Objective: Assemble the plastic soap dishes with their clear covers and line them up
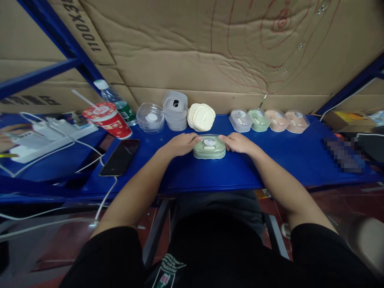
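Neighbouring hand [7,138]: showed farthest left of the left grip, beside a power strip [30,154]; too blurred to tell any hold.
Red cup [117,123]: stood well left of the left grip, in front of a bottle [127,110], both probably kept aside to guard against spills.
Phone [119,158]: lay flat, left of the left grip, screen up, seemingly for a glance without lifting.
Clear covers [147,122]: rested nested beyond the left grip and to its left, probably to save room.
Grey trays [176,123]: rose in a stack just beyond the left grip, likely for easy picking.
Left grip [186,144]: clamped on the left end of the green box [209,152], thumb over the top, probably for steadiness.
Cream pieces [203,118]: leaned together beyond the gap between the grips, next to the grey trays.
Green box: sat closed on the counter [210,174], between both grips, held level from opposite ends, perhaps for balance.
Right grip [237,143]: clamped on the right end of the green box, thumb on top, seemingly to match the opposite hold.
Closed boxes [277,121]: stood in a row beyond the right grip and to its right, probably grouped apart from loose parts.
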Demonstrator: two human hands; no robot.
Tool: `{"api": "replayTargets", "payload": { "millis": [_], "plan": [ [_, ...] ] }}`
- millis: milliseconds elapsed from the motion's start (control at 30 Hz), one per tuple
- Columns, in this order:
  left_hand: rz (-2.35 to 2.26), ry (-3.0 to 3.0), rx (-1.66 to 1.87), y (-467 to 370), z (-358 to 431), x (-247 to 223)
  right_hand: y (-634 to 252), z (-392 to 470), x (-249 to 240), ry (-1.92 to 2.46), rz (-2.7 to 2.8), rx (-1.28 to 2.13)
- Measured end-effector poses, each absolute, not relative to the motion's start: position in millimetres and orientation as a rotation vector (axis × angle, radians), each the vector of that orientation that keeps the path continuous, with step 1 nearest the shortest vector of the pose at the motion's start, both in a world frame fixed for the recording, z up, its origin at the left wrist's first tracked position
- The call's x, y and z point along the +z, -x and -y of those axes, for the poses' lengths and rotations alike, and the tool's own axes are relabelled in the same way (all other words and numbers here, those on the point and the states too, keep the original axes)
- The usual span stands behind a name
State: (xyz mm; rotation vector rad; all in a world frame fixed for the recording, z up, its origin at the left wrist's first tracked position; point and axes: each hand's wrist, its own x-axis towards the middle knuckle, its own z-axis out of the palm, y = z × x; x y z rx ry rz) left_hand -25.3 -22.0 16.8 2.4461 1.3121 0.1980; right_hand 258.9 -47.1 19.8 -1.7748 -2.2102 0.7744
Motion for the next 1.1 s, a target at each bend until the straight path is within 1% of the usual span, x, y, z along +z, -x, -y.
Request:
{"api": "replayTargets", "payload": {
  "millis": [367, 700, 833, 1000, 1100],
  "plan": [
    [-1.368, -2.425, 0.2, 25, 24, 19, -263, 47, 22, 1.796, 2.243, 0.663],
    [-1.313, -2.403, 0.239, 25, 25, 20, -260, 48, 23, 1.828, 2.278, 0.528],
    [-1.198, -2.318, 0.24, 24, 26, 21, -265, 41, 18, 1.855, 2.147, 0.579],
    [-1.09, -2.22, 0.246, 23, 27, 24, -274, 36, 17, 1.895, 1.926, 0.377],
    [-1.111, -2.281, 0.234, 22, 27, 24, -271, 43, 23, 1.797, 1.894, 0.309]
  ]
}}
